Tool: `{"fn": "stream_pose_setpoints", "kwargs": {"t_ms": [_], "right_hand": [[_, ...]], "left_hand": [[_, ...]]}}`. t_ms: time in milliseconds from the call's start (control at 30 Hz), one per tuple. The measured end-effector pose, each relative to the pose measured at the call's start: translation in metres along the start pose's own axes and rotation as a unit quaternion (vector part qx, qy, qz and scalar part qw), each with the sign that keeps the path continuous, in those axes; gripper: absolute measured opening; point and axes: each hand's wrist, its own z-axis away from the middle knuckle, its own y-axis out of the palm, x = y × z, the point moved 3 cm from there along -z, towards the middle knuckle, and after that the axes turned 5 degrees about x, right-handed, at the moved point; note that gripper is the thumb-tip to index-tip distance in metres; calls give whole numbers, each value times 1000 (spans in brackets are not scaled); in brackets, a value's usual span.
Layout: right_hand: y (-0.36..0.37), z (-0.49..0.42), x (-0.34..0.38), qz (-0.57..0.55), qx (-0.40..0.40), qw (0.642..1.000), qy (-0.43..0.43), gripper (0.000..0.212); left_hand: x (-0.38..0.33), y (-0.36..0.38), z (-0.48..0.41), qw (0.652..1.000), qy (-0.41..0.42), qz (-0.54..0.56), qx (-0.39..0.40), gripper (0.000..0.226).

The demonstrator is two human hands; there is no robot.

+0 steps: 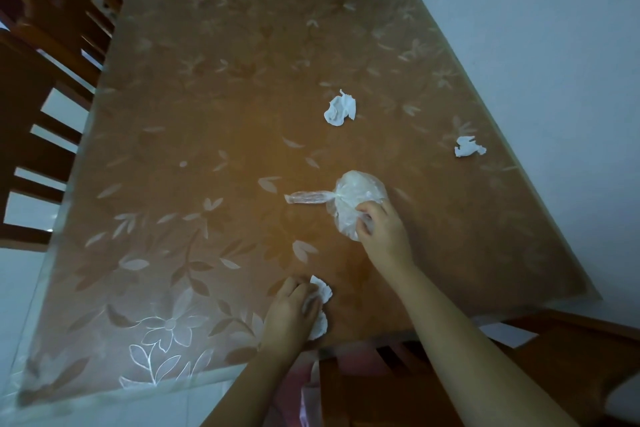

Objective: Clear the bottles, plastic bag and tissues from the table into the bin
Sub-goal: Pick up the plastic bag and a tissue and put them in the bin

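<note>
2 hands are working at the near end of the table (pixel 194 156).

Item 1: left hand (pixel 292 310), nearest the edge, is curling its fingers round a crumpled tissue (pixel 323 293). Part of the wad is sticking out loose, so a slack grip is risking a scrap dropping over the edge.

Item 2: right hand (pixel 382 230), a little farther in, is pinching the near side of the knotted plastic bag (pixel 356 192), which is resting on the table. The film is looking thin and slick; lifted by 1 fold, it could slip free or tear.

Items 3 and 4: mid-table tissue (pixel 340 110) and wall-side tissue (pixel 468 146) are lying untouched. With both hands occupied, they are risking being left behind or brushed off.

No bin and no bottles are showing; a carry to an unseen bin is adding to the chance of a drop.
</note>
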Motion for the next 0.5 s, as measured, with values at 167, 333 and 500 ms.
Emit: {"fn": "stream_pose_setpoints", "kwargs": {"t_ms": [167,333,500], "right_hand": [[-3,7,12,-39,-23,999,3,17],[6,12,40,-76,-22,997,-11,14],[21,13,79,-114,-1,991,-65,14]], "left_hand": [[0,-17,8,994,-69,54,-58,10],[-2,-50,17,983,-99,93,-121,6],[5,-92,33,963,-116,127,-207,9]]}}
